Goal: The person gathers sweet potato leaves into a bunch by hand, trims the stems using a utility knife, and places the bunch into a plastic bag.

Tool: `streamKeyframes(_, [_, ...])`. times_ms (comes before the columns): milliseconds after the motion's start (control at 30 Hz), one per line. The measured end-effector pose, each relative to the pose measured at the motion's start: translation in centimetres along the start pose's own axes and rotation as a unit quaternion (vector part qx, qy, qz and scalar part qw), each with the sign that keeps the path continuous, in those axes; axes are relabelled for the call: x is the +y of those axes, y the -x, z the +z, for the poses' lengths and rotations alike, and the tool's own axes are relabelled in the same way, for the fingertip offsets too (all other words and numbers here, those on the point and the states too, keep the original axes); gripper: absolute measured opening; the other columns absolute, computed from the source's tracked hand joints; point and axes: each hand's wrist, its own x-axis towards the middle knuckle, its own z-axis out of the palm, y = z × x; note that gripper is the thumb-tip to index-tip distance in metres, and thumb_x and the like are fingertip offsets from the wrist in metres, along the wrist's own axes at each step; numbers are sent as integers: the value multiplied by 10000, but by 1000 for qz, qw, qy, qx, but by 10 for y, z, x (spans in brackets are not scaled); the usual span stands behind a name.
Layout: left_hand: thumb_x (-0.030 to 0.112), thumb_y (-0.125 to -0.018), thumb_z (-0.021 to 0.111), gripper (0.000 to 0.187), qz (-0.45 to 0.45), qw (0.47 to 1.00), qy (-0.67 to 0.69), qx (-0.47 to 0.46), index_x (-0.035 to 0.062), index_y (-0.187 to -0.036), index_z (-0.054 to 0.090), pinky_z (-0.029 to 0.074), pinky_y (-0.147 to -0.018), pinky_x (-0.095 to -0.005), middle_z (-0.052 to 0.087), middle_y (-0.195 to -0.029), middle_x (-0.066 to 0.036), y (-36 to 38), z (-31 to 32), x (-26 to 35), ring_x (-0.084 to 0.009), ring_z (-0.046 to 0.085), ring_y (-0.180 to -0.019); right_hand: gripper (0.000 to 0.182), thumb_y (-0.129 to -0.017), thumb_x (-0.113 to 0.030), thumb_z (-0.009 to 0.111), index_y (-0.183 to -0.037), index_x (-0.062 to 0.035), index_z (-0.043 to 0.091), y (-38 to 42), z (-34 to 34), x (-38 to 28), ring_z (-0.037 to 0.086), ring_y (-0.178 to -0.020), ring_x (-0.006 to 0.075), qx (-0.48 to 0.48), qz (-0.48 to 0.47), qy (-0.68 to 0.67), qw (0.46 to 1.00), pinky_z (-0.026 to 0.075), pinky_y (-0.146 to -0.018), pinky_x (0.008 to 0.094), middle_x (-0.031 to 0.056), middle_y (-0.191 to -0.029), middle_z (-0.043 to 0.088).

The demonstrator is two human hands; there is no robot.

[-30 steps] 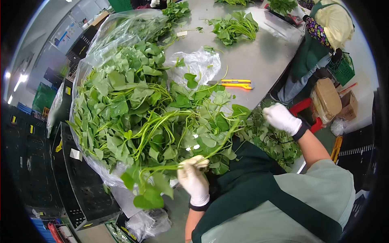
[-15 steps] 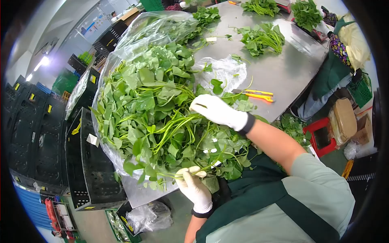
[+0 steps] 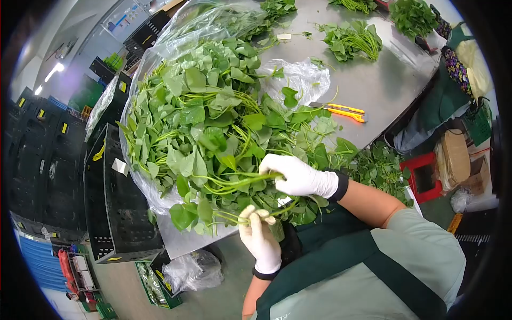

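A large heap of leafy green stems (image 3: 197, 106) lies in and around a clear plastic bag on the metal table. My right hand (image 3: 301, 176), in a white glove, is closed on the ends of several green stems, whose leaves reach left over the heap. Below and to the left of it, my left hand (image 3: 260, 234), gloved too, pinches some thin leafy stems at the heap's near edge. A yellow-orange cutter (image 3: 344, 111) rests on the table beyond my right hand, beside a crumpled clear bag (image 3: 306, 80).
Small bunches of greens (image 3: 354, 41) lie on the far part of the metal table (image 3: 397, 85). Black crates (image 3: 120, 202) stand at the left. Another person's sleeve (image 3: 457, 69) shows at the upper right, near a red stool (image 3: 424, 178).
My right hand has moved down and towards me and now holds stems drawn from the heap. My left hand has risen slightly, still pinching stems. The view has shifted a little.
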Motion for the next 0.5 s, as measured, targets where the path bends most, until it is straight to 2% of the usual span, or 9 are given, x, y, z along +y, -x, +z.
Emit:
streamKeyframes(33, [192, -1003, 478, 253, -20, 1000, 12, -14, 35, -1200, 504, 416, -673, -256, 581, -891, -48, -4, 3, 2, -123, 507, -739, 295, -670, 30, 526, -955, -40, 556, 3, 2, -3, 604, -863, 313, 6, -53, 42, 998, 497, -760, 381, 128, -947, 596])
streamKeyframes(67, [156, -997, 487, 226, -41, 997, 58, -26, 17, -1174, 505, 438, -648, -250, 612, -883, -69, -10, 4, 4, -135, 543, -716, 283, -648, 44, 516, -912, -48, 553, 5, 4, -6, 600, -856, 317, 12, -107, 84, 991, 495, -751, 399, 120, -960, 595])
streamKeyframes(100, [178, -1001, 486, 219, -64, 995, 74, -33, 25, -1155, 515, 425, -626, -241, 605, -870, -58, -14, 5, 6, -120, 534, -703, 216, -669, -18, 590, -875, -74, 561, 8, 4, -12, 583, -832, 310, 10, -141, 155, 978, 481, -714, 405, 97, -953, 582])
streamKeyframes(200, [238, -1005, 491, 201, -95, 991, 80, -40, 60, -1080, 546, 387, -562, -208, 580, -837, -25, -26, 3, 5, -75, 507, -668, 187, -706, -125, 648, -873, -84, 574, 13, -4, -26, 565, -807, 274, -3, -183, 218, 959, 457, -679, 388, 83, -922, 554])
streamKeyframes(267, [227, -999, 504, 162, -122, 987, 66, -81, 76, -1019, 558, 380, -547, -192, 574, -838, -5, -31, 2, 8, -56, 495, -660, 195, -736, -201, 661, -861, -78, 575, 15, -7, -25, 547, -794, 262, -12, -180, 256, 950, 438, -668, 373, 81, -892, 529])
streamKeyframes(367, [214, -990, 526, 143, -72, 995, 72, 10, 77, -963, 556, 377, -533, -183, 561, -790, 6, -31, 5, 12, -51, 484, -642, 156, -753, -192, 630, -815, -77, 545, 24, -13, -19, 533, -775, 258, -50, -159, 319, 933, 422, -675, 375, 88, -876, 523])
streamKeyframes(400, [215, -987, 534, 144, -33, 994, 85, 54, 78, -946, 552, 379, -534, -183, 556, -774, 9, -34, 2, 16, -49, 481, -634, 146, -735, -184, 623, -799, -86, 536, 23, -29, -19, 521, -782, 257, -108, -99, 352, 925, 412, -696, 372, 85, -868, 519])
streamKeyframes(433, [232, -983, 544, 155, 0, 995, 87, 54, 85, -933, 546, 373, -534, -178, 549, -760, 4, -36, 3, 24, -44, 478, -624, 126, -736, -178, 613, -788, -88, 542, 30, -43, -9, 526, -810, 253, -63, -112, 365, 922, 407, -720, 379, 79, -865, 520])
streamKeyframes(500, [227, -985, 537, 157, -44, 998, 47, -16, 77, -940, 542, 375, -546, -187, 551, -770, -10, -38, 6, 30, -63, 486, -631, 109, -729, -161, 611, -775, -88, 545, 46, -65, -2, 530, -854, 249, -4, -141, 392, 909, 400, -768, 384, 74, -867, 522])
